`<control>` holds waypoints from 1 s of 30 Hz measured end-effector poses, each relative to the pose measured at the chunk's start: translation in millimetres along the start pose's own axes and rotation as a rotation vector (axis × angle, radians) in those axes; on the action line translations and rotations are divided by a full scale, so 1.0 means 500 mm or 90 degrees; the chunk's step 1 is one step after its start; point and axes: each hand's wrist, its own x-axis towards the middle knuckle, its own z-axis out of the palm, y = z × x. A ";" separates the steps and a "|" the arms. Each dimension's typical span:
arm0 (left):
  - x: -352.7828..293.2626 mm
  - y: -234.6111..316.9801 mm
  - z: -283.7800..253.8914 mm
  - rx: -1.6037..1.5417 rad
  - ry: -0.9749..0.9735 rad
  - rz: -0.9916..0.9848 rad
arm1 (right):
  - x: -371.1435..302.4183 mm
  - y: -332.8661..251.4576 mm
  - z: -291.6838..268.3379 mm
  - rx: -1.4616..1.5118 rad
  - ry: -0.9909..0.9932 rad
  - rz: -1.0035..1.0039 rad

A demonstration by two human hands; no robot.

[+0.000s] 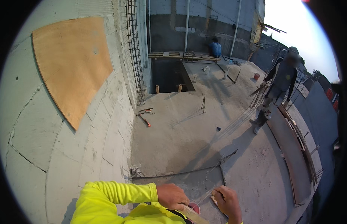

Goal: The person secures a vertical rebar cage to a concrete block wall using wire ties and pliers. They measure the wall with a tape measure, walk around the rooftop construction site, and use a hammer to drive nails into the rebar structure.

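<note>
Yellow sleeves reach in from the bottom edge. My left hand (172, 196) is closed around a pale, flat strip (196, 215) that looks like wood. Beside its fingers shows a pinkish-red rounded thing (194, 207), mostly hidden. To the right, my right hand (227, 203) has its fingers pinched on a thin string (203, 197), which runs across toward the left hand. A light-coloured edge (215, 201) lies just under the right fingers; I cannot tell what it belongs to.
A block wall with a plywood sheet (74, 67) rises on the left. Hand tools (144, 118) lie on the concrete floor. Farther off are a dark floor opening (168, 76), upright rebar (203, 104), a standing person (283, 78) on the right and a crouching person (215, 48).
</note>
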 end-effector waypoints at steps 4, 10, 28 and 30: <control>0.001 -0.009 -0.001 0.014 0.403 -0.229 | -0.041 0.052 0.059 0.129 -0.137 -0.002; 0.001 -0.008 0.000 0.109 0.051 -0.091 | -0.063 0.114 0.102 0.113 -0.200 0.274; -0.026 -0.004 -0.064 -0.066 0.047 -0.110 | 0.045 -0.008 0.007 0.056 -0.129 0.063; -0.025 -0.010 -0.064 0.203 0.071 -0.211 | 0.049 -0.019 -0.004 0.066 -0.153 -0.030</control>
